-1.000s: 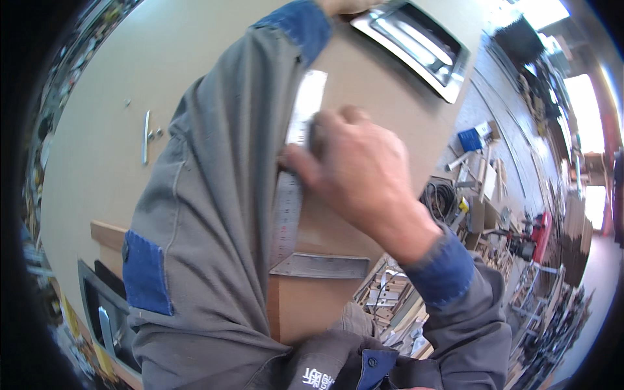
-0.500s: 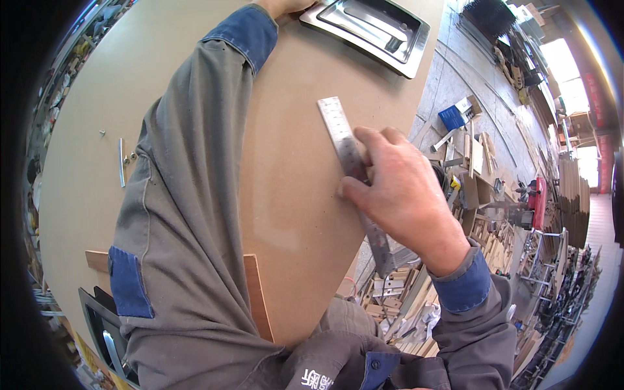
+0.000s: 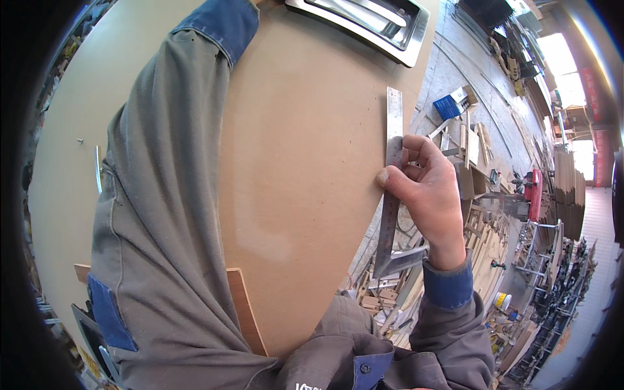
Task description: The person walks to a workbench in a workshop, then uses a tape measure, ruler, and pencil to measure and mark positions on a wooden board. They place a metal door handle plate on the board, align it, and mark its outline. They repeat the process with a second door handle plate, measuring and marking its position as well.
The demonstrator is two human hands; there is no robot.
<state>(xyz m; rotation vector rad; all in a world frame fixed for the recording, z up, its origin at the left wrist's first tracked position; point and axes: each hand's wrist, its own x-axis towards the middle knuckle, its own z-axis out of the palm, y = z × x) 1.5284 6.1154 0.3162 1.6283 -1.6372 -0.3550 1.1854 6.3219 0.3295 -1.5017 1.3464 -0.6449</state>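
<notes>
My right hand point(image 3: 429, 188) pinches a steel ruler point(image 3: 394, 107) between thumb and fingers near its middle. The ruler stands almost in line with my view at the right edge of a large tan board point(image 3: 299, 162), its lower end past that edge. My left arm stretches across the board, and only a sliver of my left hand point(image 3: 264, 4) shows at the top edge, its fingers out of view. Close to it on the board lies a shiny rectangular metal fitting point(image 3: 412, 54) with a dark recess and a bar-shaped handle inside.
A small screw point(image 3: 80, 140) and a thin metal strip point(image 3: 99, 170) lie at the board's left. A brown wooden piece point(image 3: 246, 311) sits under my left arm, near a black frame point(image 3: 88, 328). Beyond the right edge are wood offcuts point(image 3: 403, 299) and a blue box point(image 3: 447, 106).
My right hand has carried the ruler rightward, turning it more upright. The handle bar in the metal fitting appears shifted. My left hand has slid almost out of view.
</notes>
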